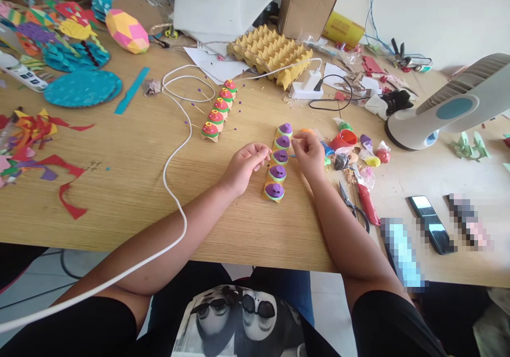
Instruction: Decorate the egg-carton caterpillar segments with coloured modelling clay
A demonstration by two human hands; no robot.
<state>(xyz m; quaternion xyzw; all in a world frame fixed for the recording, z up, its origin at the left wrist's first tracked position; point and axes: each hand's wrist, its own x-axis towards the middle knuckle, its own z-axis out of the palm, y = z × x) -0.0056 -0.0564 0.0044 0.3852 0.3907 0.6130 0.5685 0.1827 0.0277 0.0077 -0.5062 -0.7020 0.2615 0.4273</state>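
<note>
A strip cut from an egg carton [268, 191] lies on the table, its bumps covered in purple clay with small dark eyes and pale green rims. My left hand [247, 167] is at the strip's left side, thumb and forefinger pinched close to the middle bump. On the other side, my right hand [309, 154] has its fingers curled and pinched near the upper bumps. Whatever is between either hand's fingertips is too small to make out. Farther back lies a second egg-carton strip [218, 111] with red and green clay bumps and thin sticks poking out, purple-tipped.
Wrapped clay lumps [372, 158], scissors [353, 203] and a red-handled knife [367, 200] lie right of my right hand. A white fan [450, 107], phones [432, 227] and a yellow egg tray [271, 54] stand or lie beyond. A white cable [171, 168] crosses my left forearm.
</note>
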